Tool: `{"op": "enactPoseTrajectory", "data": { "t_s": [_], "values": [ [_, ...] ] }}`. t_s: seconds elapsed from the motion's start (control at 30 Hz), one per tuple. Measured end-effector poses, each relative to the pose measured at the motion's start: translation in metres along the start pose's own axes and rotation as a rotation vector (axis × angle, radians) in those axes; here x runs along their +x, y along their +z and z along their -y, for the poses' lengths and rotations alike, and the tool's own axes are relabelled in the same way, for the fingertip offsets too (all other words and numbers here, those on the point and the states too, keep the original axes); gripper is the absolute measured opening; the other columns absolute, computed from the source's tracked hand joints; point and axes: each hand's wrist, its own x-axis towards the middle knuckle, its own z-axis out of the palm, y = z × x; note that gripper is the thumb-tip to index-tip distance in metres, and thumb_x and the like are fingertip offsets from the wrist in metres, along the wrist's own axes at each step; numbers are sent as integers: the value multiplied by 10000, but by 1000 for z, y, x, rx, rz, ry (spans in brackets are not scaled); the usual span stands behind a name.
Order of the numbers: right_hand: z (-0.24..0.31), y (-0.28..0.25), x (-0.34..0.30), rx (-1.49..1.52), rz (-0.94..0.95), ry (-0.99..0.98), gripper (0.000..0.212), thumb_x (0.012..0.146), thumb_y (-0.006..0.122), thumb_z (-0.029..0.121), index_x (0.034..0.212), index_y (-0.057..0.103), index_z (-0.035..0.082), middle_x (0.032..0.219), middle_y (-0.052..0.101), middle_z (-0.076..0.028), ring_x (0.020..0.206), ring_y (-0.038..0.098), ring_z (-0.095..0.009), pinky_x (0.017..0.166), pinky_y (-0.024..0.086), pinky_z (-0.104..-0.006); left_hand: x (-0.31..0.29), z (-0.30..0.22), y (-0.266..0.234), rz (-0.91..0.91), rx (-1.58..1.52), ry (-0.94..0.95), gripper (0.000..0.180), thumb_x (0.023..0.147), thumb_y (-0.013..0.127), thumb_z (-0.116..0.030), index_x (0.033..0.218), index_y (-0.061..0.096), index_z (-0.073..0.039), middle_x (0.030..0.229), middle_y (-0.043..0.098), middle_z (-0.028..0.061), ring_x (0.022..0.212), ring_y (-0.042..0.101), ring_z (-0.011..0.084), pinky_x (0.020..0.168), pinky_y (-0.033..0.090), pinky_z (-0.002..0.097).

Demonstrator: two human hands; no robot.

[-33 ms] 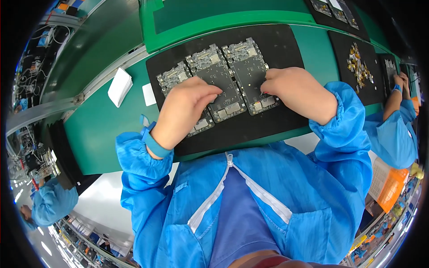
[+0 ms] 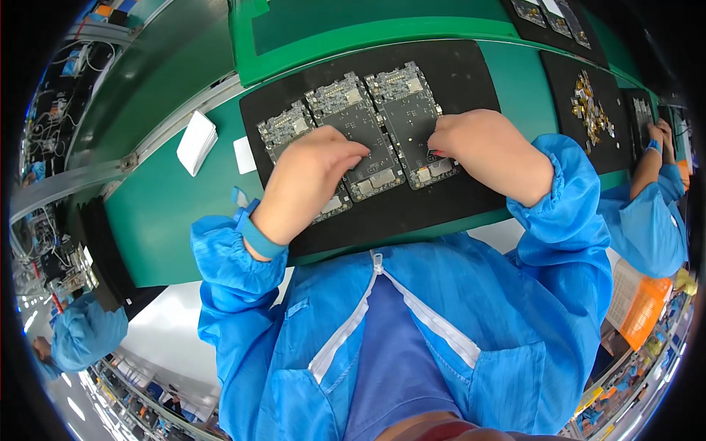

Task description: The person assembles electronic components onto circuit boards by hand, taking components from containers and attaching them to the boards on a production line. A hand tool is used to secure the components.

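Note:
Three dark grey circuit boards lie side by side on a black mat (image 2: 463, 73). My left hand (image 2: 309, 169) reaches over the left board (image 2: 283, 126), covering its middle. Its thumb and fingers are pinched above the middle board (image 2: 353, 121); whatever they hold is too small to make out. My right hand (image 2: 489, 151) is bent over the right edge of the right board (image 2: 409, 121), fingertips closed together. A speck of red shows at those fingertips, and I cannot tell what it is. A teal band (image 2: 261, 234) circles my left wrist.
White cards (image 2: 196, 143) are stacked on the green bench (image 2: 151, 213), left of the mat, near a single white card (image 2: 245, 155). Small gold and silver parts (image 2: 590, 110) lie heaped on another dark mat at right. A co-worker's arm (image 2: 643, 176) is beyond it.
My left hand has shifted slightly to the right over the middle board. My right hand has moved barely at all, and the boards lie where they were.

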Motion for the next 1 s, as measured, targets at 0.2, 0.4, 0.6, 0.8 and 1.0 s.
{"op": "enactPoseTrajectory", "data": {
  "t_s": [0.2, 0.4, 0.6, 0.8, 1.0],
  "values": [
    [-5, -2, 6, 2, 3, 22, 70, 774, 597, 108, 806, 626, 52, 805, 597, -106, 791, 607, -308, 664, 482, -398, 7, -1, 21, 69, 111, -94, 104, 766, 684, -28, 858, 645, 0, 833, 622, 134, 767, 626, 302, 663, 498, 358],
    [-7, 9, -1, 126, -52, 13, 75, 778, 598, 114, 788, 620, 43, 784, 605, -108, 772, 603, -312, 660, 486, -393, 11, 0, 25, 14, 55, 11, 97, 782, 653, -42, 879, 657, -28, 845, 625, 125, 799, 615, 341, 687, 498, 406],
    [-6, 10, -3, 132, -39, 28, 170, 728, 633, 31, 896, 614, 44, 837, 631, -119, 791, 614, -329, 681, 495, -408, 10, -2, 28, -23, 68, 8, 120, 768, 656, -22, 887, 662, -28, 853, 632, 120, 806, 620, 329, 689, 503, 392],
    [-3, 19, -14, 150, -138, 17, 311, 730, 634, 30, 1032, 568, 67, 826, 616, -117, 783, 616, -320, 661, 488, -411, 5, -6, 33, -32, -6, -85, 132, 764, 670, -32, 896, 660, -33, 847, 641, 117, 784, 630, 321, 678, 508, 382],
    [22, 23, -29, 188, -183, 148, 482, 670, 766, 97, 1108, 569, 56, 1013, 612, -111, 859, 637, -305, 724, 519, -369, 3, -5, 35, -40, 29, -50, 132, 773, 680, -17, 905, 677, -19, 853, 664, 111, 767, 653, 271, 653, 517, 323]
  ]
}}
